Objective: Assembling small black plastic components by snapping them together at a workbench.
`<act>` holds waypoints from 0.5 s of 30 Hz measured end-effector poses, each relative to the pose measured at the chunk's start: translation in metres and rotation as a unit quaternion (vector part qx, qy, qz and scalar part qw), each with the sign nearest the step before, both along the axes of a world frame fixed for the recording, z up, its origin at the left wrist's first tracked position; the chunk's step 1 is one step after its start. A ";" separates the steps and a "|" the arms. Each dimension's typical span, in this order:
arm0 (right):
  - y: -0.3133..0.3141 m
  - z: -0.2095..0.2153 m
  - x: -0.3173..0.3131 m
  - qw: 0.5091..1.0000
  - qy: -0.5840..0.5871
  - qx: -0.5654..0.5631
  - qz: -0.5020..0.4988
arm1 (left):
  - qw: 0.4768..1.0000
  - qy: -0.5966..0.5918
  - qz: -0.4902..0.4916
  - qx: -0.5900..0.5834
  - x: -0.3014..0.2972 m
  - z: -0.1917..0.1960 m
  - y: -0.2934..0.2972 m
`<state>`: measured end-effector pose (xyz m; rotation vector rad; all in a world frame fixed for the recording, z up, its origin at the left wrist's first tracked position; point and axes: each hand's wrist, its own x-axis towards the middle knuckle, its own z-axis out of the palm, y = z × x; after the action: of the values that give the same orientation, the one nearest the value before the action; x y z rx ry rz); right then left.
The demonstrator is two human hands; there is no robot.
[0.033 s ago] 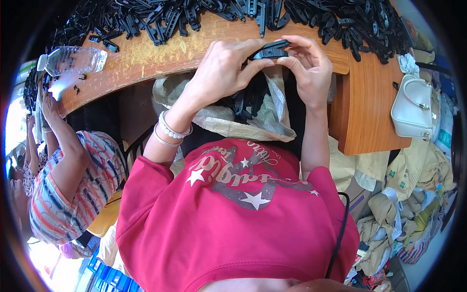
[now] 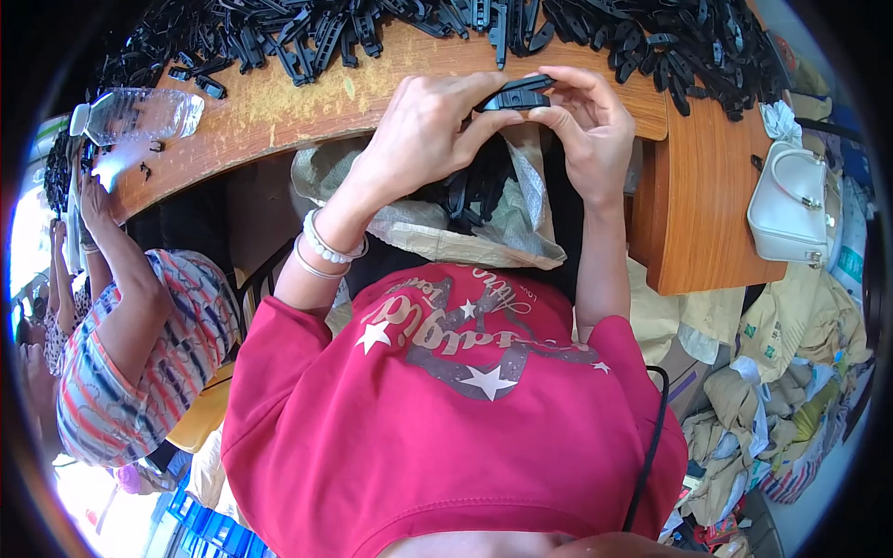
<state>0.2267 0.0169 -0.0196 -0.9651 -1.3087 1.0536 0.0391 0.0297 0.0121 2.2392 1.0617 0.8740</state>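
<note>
While both hands meet at upper centre, one black plastic clip (image 2: 514,96) pinched between them. One clear bottle (image 2: 139,113) upper left. Left hand (image 2: 423,139) fingers curled tight on clip; right hand (image 2: 586,126) likewise. Clip pile (image 2: 446,28) beyond counting across top of wooden table (image 2: 279,112). One sack (image 2: 419,223) of clips below hands. One white handbag (image 2: 791,209) right.

Crumpled tan sack (image 2: 521,232) under table edge
</note>
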 end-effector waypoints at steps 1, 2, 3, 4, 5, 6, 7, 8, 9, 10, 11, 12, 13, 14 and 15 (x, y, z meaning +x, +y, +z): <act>0.000 -0.001 0.001 1.000 -0.004 0.010 -0.005 | 1.000 -0.013 0.004 -0.003 0.000 -0.001 0.000; 0.001 -0.001 0.001 1.000 -0.008 0.019 -0.010 | 1.000 -0.027 0.008 -0.006 0.001 -0.002 0.000; 0.002 0.000 0.004 1.000 -0.008 0.020 -0.009 | 0.999 -0.028 0.001 -0.037 0.000 -0.002 -0.001; 0.004 0.002 0.010 0.998 -0.010 -0.045 0.052 | 0.997 -0.030 -0.006 -0.067 0.000 -0.002 -0.001; 0.006 0.003 0.017 0.988 -0.013 -0.109 0.113 | 0.994 -0.019 -0.017 -0.102 -0.004 -0.004 -0.005; 0.012 -0.005 0.029 0.982 -0.067 -0.079 0.157 | 0.988 0.006 -0.022 -0.150 -0.005 -0.008 -0.007; 0.017 -0.005 0.027 0.989 -0.073 -0.066 0.108 | 0.979 0.032 -0.023 -0.200 -0.008 -0.013 -0.011; 0.022 -0.006 0.025 0.994 -0.079 -0.054 0.059 | 0.992 0.008 -0.050 -0.112 -0.009 -0.030 -0.011; 0.031 -0.012 0.028 0.986 -0.164 -0.043 0.003 | 0.994 -0.022 -0.057 -0.088 -0.006 -0.030 -0.005; 0.041 -0.017 0.029 0.978 -0.206 -0.013 -0.036 | 0.994 -0.052 -0.065 -0.064 -0.002 -0.028 0.001; 0.050 -0.021 0.028 0.966 -0.247 0.017 -0.075 | 0.998 -0.045 -0.044 0.014 0.003 -0.027 0.012; 0.057 -0.025 0.022 0.938 -0.321 0.066 -0.118 | 0.998 -0.012 -0.003 0.054 0.007 -0.029 0.024; 0.058 -0.021 0.015 0.915 -0.377 0.069 -0.125 | 0.995 0.017 0.037 0.096 0.011 -0.031 0.037; 0.058 -0.015 0.009 0.889 -0.433 0.071 -0.133 | 0.984 0.082 0.029 0.156 0.010 -0.037 0.050; 0.058 -0.010 0.005 0.858 -0.494 0.038 -0.136 | 0.978 0.099 0.013 0.182 0.012 -0.039 0.061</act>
<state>0.2318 0.0747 -0.0292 -1.6780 -1.9191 0.2224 0.0514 0.0904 -0.0266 2.6680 1.0921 0.9346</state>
